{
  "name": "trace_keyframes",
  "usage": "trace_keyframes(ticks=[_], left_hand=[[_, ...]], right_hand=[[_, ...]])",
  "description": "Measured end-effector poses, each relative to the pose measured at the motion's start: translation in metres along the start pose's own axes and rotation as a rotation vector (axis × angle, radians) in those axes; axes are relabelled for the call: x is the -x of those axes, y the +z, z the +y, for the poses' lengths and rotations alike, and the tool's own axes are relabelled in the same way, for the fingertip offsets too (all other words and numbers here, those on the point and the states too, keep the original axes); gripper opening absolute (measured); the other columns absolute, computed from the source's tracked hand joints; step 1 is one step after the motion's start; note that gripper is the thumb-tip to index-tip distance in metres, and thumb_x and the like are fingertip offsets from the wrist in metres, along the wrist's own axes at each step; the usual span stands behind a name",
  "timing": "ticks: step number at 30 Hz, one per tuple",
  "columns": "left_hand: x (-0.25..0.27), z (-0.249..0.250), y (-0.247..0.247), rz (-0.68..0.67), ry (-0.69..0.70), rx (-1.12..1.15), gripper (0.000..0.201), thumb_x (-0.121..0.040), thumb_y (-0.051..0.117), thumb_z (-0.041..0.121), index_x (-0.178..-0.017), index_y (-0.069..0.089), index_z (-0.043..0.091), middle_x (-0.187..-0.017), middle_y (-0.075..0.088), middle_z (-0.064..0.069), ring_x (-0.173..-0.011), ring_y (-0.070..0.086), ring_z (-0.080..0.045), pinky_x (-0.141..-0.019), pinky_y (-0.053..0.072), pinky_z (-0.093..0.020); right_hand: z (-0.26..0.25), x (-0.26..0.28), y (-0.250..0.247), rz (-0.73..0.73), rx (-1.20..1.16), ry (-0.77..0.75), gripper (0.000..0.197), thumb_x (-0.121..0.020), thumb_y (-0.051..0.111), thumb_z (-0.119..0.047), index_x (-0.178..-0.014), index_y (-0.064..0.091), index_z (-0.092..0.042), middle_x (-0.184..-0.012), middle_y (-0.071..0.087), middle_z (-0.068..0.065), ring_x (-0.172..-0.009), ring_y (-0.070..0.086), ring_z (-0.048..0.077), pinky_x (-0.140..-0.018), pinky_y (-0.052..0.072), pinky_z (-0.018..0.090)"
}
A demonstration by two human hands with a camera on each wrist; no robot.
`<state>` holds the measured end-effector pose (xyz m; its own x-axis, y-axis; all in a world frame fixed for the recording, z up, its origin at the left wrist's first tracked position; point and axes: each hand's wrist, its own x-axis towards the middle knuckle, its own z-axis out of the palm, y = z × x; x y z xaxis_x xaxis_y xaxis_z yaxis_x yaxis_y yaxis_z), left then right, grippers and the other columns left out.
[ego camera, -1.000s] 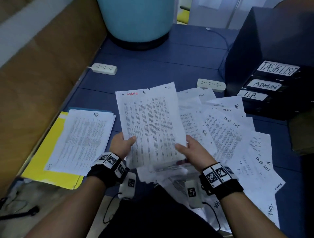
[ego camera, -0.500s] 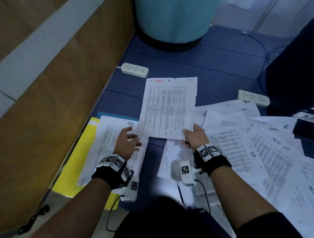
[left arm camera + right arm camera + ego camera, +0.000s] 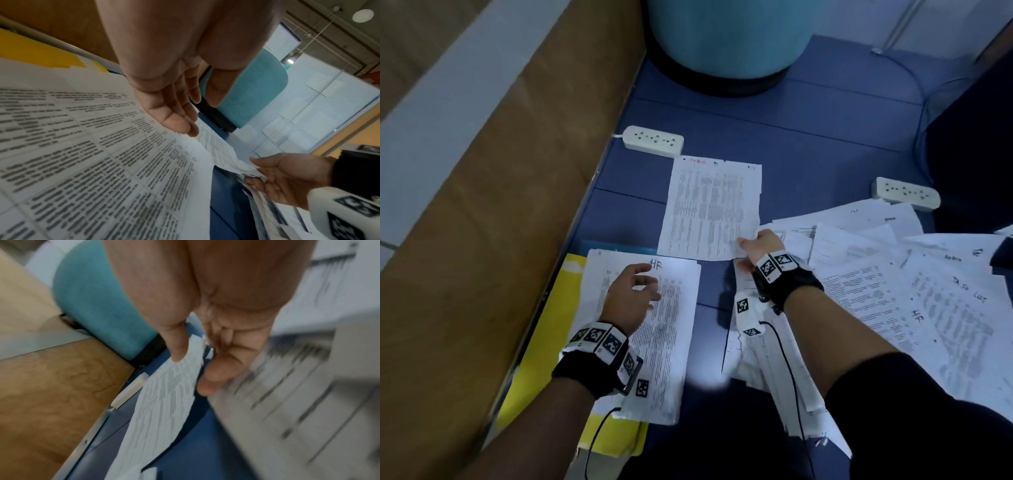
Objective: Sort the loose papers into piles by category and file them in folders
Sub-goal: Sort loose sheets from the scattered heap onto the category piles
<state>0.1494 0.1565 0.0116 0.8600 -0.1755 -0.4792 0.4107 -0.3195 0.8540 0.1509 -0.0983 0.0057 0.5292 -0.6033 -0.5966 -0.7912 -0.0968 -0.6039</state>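
The right hand [image 3: 760,245] pinches the corner of the admin sheet [image 3: 710,209], laying it at twelve o'clock of the HR pile [image 3: 654,329], where the left hand [image 3: 631,298] hovers loose and empty; next, I think, let go.

A printed sheet [image 3: 712,209] (red heading) lies flat beyond the HR pile [image 3: 654,329] on a yellow folder [image 3: 544,342].
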Motion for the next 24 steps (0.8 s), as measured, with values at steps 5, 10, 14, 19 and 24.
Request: trace_keyframes(ticks=[5, 10, 14, 19, 24], left_hand=[[0.006, 0.018, 0.046, -0.113, 0.072, -0.034, 0.026, -0.090, 0.054, 0.000, -0.108, 0.058, 0.018, -0.099, 0.063, -0.004, -0.081, 0.065, -0.022, -0.065, 0.051, -0.030], [0.018, 0.034, 0.114, -0.280, 0.176, -0.110, 0.026, -0.087, 0.053, -0.001, -0.103, 0.059, 0.019, -0.088, 0.061, 0.002, -0.078, 0.055, -0.017, -0.066, 0.043, -0.028], [0.043, 0.029, 0.169, -0.381, 0.294, -0.279, 0.027, -0.090, 0.058, 0.004, -0.114, 0.059, 0.014, -0.108, 0.062, -0.003, -0.105, 0.058, -0.017, -0.090, 0.045, -0.026], [0.065, 0.013, 0.215, -0.467, 0.284, -0.575, 0.040, -0.087, 0.061, 0.013, -0.127, 0.055, 0.014, -0.130, 0.057, -0.002, -0.121, 0.051, -0.016, -0.099, 0.034, -0.022], [0.079, 0.001, 0.230, -0.418, 0.248, -0.705, 0.040, -0.088, 0.062, 0.016, -0.127, 0.055, 0.017, -0.135, 0.054, -0.001, -0.125, 0.048, -0.018, -0.105, 0.032, -0.027]], right_hand=[[0.027, 0.033, -0.062, 0.018, 0.130, -0.119, 0.033, -0.090, 0.062, -0.033, -0.115, 0.054, -0.014, -0.092, 0.067, 0.006, -0.057, 0.068, 0.022, -0.055, 0.056, 0.032], [0.094, 0.056, -0.141, 0.075, 0.175, -0.102, 0.023, -0.090, 0.065, -0.032, -0.100, 0.058, -0.013, -0.095, 0.067, 0.006, -0.075, 0.065, 0.024, -0.055, 0.042, 0.025], [0.163, 0.066, -0.202, 0.221, 0.213, 0.024, 0.046, -0.090, 0.067, -0.028, -0.130, 0.053, -0.010, -0.123, 0.058, 0.010, -0.100, 0.056, 0.025, -0.073, 0.042, 0.027], [0.232, 0.062, -0.230, 0.302, 0.234, 0.158, 0.074, -0.083, 0.075, -0.033, -0.143, 0.038, -0.008, -0.143, 0.043, 0.016, -0.131, 0.040, 0.036, -0.105, 0.039, 0.044], [0.254, 0.056, -0.228, 0.310, 0.220, 0.072, 0.060, -0.084, 0.074, -0.028, -0.132, 0.045, -0.007, -0.133, 0.047, 0.018, -0.123, 0.045, 0.035, -0.097, 0.044, 0.043]])
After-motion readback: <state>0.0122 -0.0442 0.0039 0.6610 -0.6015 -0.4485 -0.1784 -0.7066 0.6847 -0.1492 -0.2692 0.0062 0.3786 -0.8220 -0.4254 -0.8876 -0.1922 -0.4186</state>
